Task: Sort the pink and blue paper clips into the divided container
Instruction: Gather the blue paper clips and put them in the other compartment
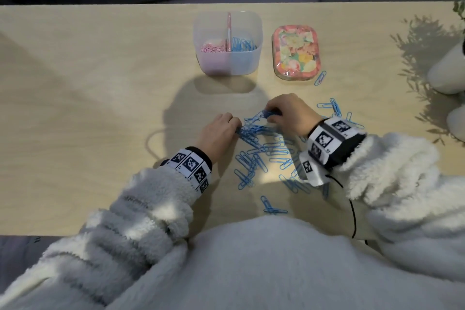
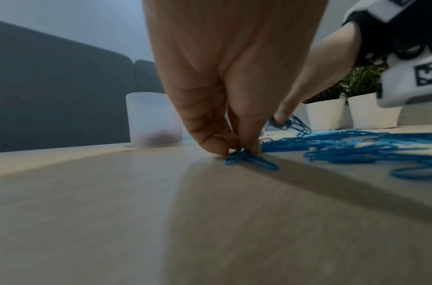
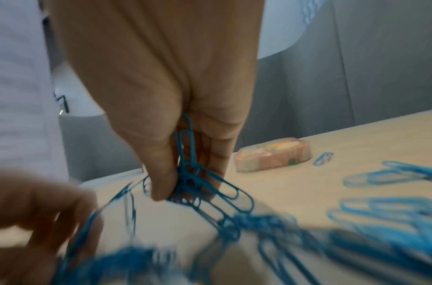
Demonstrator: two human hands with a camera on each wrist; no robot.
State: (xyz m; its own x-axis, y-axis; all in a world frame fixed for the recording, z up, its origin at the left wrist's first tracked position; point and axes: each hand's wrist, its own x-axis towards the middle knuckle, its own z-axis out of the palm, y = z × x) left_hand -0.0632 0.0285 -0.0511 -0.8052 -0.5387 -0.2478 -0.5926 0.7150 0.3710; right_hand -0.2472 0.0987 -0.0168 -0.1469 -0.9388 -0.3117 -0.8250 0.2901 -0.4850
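Head view shows both hands low over the blue clips point(image 1: 264, 148) spread on the counter point(image 1: 100, 98). The right hand point(image 1: 289, 112) has thumb and fingers curled round a tangled bunch of clips; the right wrist view shows several hooked together and trailing down from its fingers point(image 3: 161, 173) to the heap, so the bunch probably needs lifting clear or shaking loose before it will come away. The left hand point(image 1: 219, 131) pinches a few clips at the heap's left edge, fingertips point(image 2: 248, 142) pressed down to the counter, likely gathering a second small batch, or holding the heap while the right pulls. Beyond the hands, well apart, stands the container point(image 1: 227, 63), pink clips point(image 1: 214, 48) in its left half and blue in its right, a divider point(image 1: 229, 33) between. No pink clips show loose on the counter, so only blue seem left to move. Just right of the container lies a flowered tin point(image 1: 295, 53) with one stray clip point(image 1: 320, 78) beside it; white pots point(image 1: 450, 70) stand at the far right edge.
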